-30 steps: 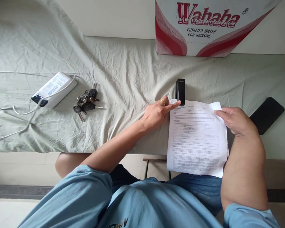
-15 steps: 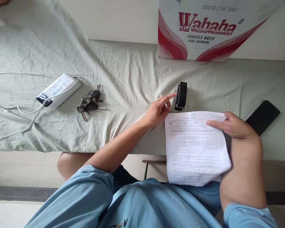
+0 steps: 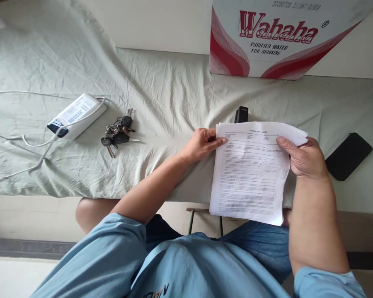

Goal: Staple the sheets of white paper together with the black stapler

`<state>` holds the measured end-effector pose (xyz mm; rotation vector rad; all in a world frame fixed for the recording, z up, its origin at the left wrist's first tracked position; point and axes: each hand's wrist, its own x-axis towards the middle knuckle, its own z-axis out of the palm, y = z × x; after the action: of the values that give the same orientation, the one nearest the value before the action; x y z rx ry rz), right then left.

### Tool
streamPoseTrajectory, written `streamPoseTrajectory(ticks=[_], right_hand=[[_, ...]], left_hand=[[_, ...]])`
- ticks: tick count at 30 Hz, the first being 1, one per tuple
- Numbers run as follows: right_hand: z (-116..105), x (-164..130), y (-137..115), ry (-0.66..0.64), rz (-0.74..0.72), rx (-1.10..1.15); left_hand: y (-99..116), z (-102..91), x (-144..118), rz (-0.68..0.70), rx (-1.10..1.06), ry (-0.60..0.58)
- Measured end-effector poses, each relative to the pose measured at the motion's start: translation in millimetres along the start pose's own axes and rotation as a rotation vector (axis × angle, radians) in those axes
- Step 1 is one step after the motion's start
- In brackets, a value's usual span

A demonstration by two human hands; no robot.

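A stack of printed white papers (image 3: 250, 174) is held up over the front edge of a bed covered with a grey-green sheet (image 3: 161, 95). My left hand (image 3: 203, 143) pinches the stack's upper left corner. My right hand (image 3: 303, 157) grips its upper right edge, thumb on top. A black stapler (image 3: 241, 114) lies on the sheet just behind the papers, mostly hidden by them.
A bunch of keys (image 3: 117, 130) and a white power bank (image 3: 75, 115) with a white cable (image 3: 25, 142) lie to the left. A black phone (image 3: 348, 156) lies right of my right hand. A Wahaha water carton (image 3: 276, 39) stands at the back.
My left hand left the stapler and took the papers' upper left corner. The papers rose toward the stapler and now cover most of it.
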<state>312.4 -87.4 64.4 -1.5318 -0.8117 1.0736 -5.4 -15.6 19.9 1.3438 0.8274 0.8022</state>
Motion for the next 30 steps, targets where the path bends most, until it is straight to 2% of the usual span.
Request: streamPoseTrajectory(ticks=[3, 7, 15, 22, 30], right_hand=[[0, 3, 0, -0.062, 0.032, -0.009], [-5, 11, 6, -0.122, 0.090, -0.039], [-6, 24, 18, 0.118, -0.173, 0.006], [-2, 23, 17, 0.137, -0.266, 0.002], [-2, 22, 16, 0.126, -0.298, -0.031]], left_hand=[[-4, 0.6, 2, -0.044, -0.118, 0.112], [-6, 1.8, 3, -0.084, -0.253, 0.197], [-6, -1.0, 6, -0.133, -0.500, 0.267], [-21, -9.3, 13, -0.215, -0.660, 0.183], [-23, -17.1, 13, -0.246, -0.658, 0.135]])
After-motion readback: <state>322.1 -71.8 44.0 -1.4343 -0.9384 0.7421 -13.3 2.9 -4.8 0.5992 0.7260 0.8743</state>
